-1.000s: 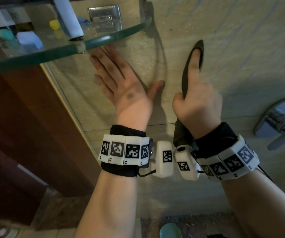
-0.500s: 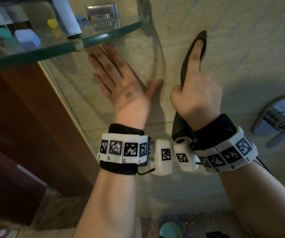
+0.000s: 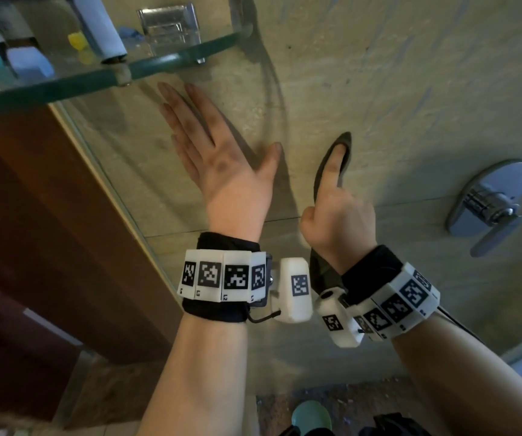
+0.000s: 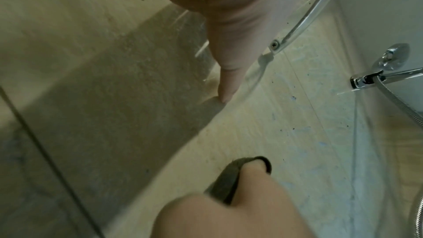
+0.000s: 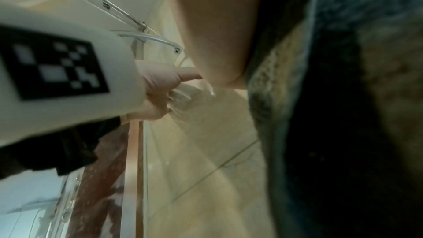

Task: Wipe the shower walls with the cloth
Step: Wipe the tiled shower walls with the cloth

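A dark cloth (image 3: 322,171) lies against the beige tiled shower wall (image 3: 410,89). My right hand (image 3: 338,215) holds it there, index finger straight along it and thumb bent over its edge; the cloth's tail hangs out below the wrist. The other fingers are hidden. In the left wrist view the cloth (image 4: 226,182) folds over my right fingertip. The right wrist view is mostly filled by the cloth (image 5: 343,97). My left hand (image 3: 222,165) rests flat on the wall to the left, fingers spread, holding nothing.
A curved glass shelf (image 3: 165,62) with small toiletries juts out just above my left hand. A chrome mixer lever (image 3: 489,206) sticks out of the wall at the right. A glass panel edge (image 3: 105,184) and a brown door (image 3: 33,215) lie to the left.
My right hand slid the cloth up the wall, then down to a lower spot beside my left thumb. The left hand stayed put.
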A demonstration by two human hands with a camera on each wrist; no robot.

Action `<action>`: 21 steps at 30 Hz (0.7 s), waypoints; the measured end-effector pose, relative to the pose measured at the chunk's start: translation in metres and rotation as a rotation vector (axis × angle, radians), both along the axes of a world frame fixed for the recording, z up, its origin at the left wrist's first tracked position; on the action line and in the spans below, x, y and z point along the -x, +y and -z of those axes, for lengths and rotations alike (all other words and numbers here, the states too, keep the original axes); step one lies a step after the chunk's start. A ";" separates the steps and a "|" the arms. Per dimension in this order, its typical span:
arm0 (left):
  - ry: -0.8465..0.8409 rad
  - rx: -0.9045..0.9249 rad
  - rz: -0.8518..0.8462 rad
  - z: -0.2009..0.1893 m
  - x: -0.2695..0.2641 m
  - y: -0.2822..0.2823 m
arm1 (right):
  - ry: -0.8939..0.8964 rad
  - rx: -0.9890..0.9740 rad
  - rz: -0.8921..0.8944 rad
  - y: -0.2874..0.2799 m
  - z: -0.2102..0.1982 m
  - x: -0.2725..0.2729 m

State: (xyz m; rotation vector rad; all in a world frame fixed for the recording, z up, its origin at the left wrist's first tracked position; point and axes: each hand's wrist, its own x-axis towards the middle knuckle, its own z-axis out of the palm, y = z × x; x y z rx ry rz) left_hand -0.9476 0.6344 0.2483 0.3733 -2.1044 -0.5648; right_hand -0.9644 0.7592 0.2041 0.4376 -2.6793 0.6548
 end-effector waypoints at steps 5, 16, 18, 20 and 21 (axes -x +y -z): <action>0.047 0.026 0.045 0.008 0.000 0.004 | -0.101 -0.056 0.003 0.007 0.022 -0.001; -0.067 0.092 0.009 0.023 0.002 0.027 | -0.112 0.088 -0.020 0.026 0.039 -0.010; -0.082 0.068 0.009 0.022 0.003 0.031 | -0.065 0.105 -0.036 0.028 0.040 -0.008; -0.093 0.049 0.007 0.021 0.006 0.033 | 0.002 0.130 -0.044 0.029 0.041 -0.003; -0.100 0.045 0.007 0.020 0.007 0.034 | 0.034 0.145 -0.048 0.029 0.042 0.001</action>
